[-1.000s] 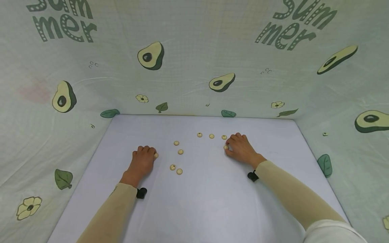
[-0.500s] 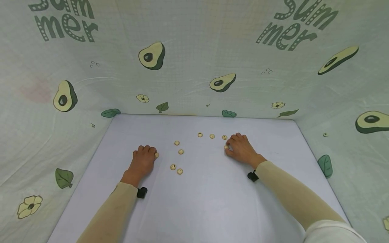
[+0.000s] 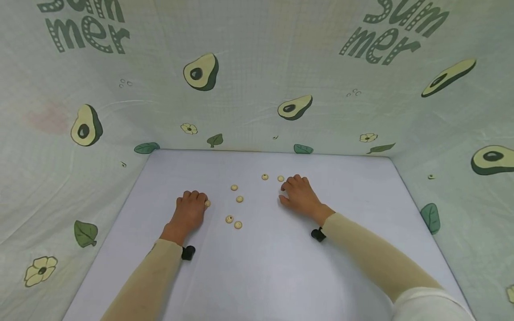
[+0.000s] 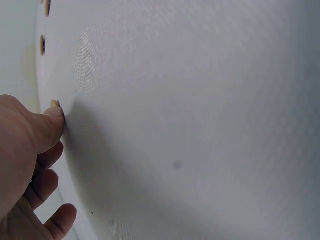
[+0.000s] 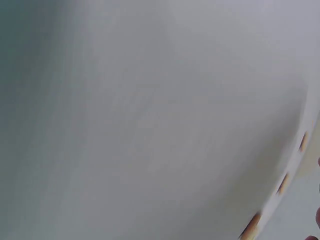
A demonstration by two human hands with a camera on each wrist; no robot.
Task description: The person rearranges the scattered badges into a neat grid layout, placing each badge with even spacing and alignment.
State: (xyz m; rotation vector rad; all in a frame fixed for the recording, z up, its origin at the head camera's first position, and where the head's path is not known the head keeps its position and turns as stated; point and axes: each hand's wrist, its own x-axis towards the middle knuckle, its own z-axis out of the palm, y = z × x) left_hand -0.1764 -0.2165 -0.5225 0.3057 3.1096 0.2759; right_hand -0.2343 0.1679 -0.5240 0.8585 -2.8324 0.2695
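On the white table, my left hand (image 3: 190,210) pinches a small round wooden bead (image 3: 207,203) between thumb and index finger. In the left wrist view, the bead's edge (image 4: 54,103) peeks out past the thumb. My right hand (image 3: 299,196) hovers over the table with thumb and index finger apart, and no bead shows between them. Just beyond its fingertips lies another bead (image 3: 280,178). In the right wrist view only slivers of the fingers (image 5: 318,217) show at the edge, near a blurred bead (image 5: 283,183).
Several loose beads lie between the hands: an upper bead (image 3: 234,187), a middle bead (image 3: 239,199), and a lower pair with one bead (image 3: 229,219) beside another bead (image 3: 238,225). A further bead (image 3: 265,177) lies at the back. A printed cloth (image 3: 249,71) walls the table (image 3: 257,276).
My right hand has let go of its bead and moved left; that bead and the one beyond it are now out of sight in the head view. The left hand stays put.
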